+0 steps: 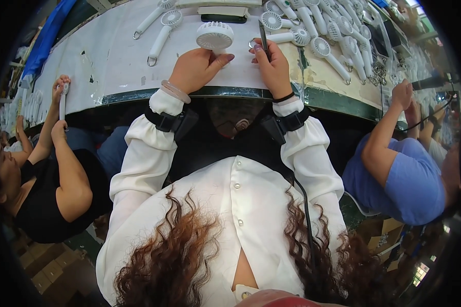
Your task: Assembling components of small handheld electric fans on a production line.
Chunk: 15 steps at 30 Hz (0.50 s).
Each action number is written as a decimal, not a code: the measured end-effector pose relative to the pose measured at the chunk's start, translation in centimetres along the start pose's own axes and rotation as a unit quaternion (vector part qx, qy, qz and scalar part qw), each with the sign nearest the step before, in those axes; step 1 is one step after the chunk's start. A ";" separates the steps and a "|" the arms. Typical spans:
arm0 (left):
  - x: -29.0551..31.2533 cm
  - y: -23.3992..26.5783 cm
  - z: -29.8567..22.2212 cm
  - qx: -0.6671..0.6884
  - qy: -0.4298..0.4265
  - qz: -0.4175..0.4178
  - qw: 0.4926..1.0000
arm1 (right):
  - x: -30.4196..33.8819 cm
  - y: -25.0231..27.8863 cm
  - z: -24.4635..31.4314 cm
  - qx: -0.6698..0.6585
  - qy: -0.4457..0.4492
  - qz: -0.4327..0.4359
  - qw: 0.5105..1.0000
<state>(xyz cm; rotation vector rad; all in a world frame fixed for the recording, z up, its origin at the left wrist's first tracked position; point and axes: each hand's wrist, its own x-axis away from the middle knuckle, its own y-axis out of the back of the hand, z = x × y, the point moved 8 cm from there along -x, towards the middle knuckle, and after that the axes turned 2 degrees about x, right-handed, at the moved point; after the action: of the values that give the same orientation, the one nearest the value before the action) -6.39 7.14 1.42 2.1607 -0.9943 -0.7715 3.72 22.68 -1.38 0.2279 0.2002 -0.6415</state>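
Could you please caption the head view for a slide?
Left hand holding a white, round-headed plastic fan, right hand a slim dark tool.

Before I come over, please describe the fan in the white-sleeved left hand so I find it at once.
At the pale, green-edged table, find the central white blouse. Its wearer's left hand grips a white fan with a round, ribbed head. Nearby fans lie on the table; this one is held.

Handheld fan (pixel 215 35), white: round slotted head fully exposed, handle mostly hidden; held over the worktop (pixel 118 66). Slim tool (pixel 264 37), dark: held to the fan's right, apart from it, one end left protruding.
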 end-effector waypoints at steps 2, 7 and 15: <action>0.0 -0.1 0.2 0.002 0.001 -0.001 1.000 | 0.0 0.0 0.0 -0.002 0.003 0.000 1.000; -0.9 -0.5 0.5 -0.048 -0.003 0.003 0.999 | 0.2 -0.1 0.3 0.006 -0.001 0.002 1.000; -2.6 -0.9 1.1 -0.075 0.018 0.016 0.997 | 0.2 0.1 0.3 -0.002 0.006 -0.004 1.000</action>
<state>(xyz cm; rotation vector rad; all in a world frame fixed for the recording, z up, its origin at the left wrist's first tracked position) -8.20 9.38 0.71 2.0177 -0.9205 -0.7638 3.95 22.56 -1.14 0.2264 0.2138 -0.6486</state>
